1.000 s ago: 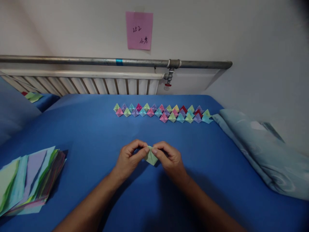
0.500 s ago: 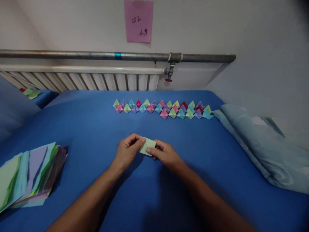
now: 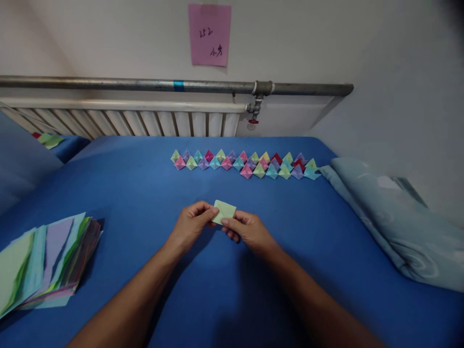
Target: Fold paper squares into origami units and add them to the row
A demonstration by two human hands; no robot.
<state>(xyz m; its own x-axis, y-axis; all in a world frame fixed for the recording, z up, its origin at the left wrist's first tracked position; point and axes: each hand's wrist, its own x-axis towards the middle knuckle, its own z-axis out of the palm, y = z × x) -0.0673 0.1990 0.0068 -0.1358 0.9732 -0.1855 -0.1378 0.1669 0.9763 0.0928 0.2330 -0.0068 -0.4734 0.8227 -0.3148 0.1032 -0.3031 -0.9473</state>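
Note:
A small folded pale green paper (image 3: 225, 210) is held up between both hands above the blue surface (image 3: 213, 290). My left hand (image 3: 194, 223) pinches its left edge, thumb on top. On the lower right side, my right hand (image 3: 250, 232) grips it between thumb and fingers, with the other fingers curled below. Beyond the hands, several folded paper pieces (image 3: 226, 163) in pink, green, blue, purple, yellow and red stand in overlapping rows. A fanned stack of coloured paper sheets (image 3: 56, 256) lies at the left.
At the right lies a folded grey-blue blanket (image 3: 384, 217). Behind the surface are a white radiator (image 3: 163, 123), a metal pipe (image 3: 126, 84) and a valve (image 3: 256, 108). A pink note (image 3: 209, 36) hangs on the wall.
The green paper has moved slightly up and turned in my hands. The lower fingers of my right hand now show beneath it. The view has shifted a little.

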